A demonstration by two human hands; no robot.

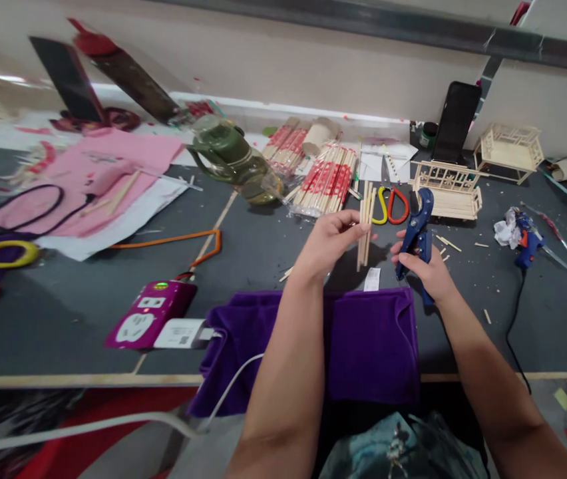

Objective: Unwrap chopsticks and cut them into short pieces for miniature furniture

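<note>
My left hand (336, 241) is closed on a small bundle of thin wooden sticks (366, 229), pinched between thumb and fingers and held upright above the table. Just to its right, my right hand (426, 269) grips a blue hand cutter (416, 236), its head pointing up; the blade is hard to make out. A gap separates the cutter from the sticks. Beyond both hands lie scissors (389, 205) with one yellow and one red handle. A small bench made of sticks (448, 189) stands behind the cutter. Under my forearms lies a folded purple cloth (371, 339).
Packs of red-wrapped chopsticks (326, 179) and a green bottle (233, 156) lie at the back. A phone (456, 123) leans upright near another stick model (508, 150). To the right is a corded blue glue gun (528, 246); to the left, a magenta power socket (151, 313).
</note>
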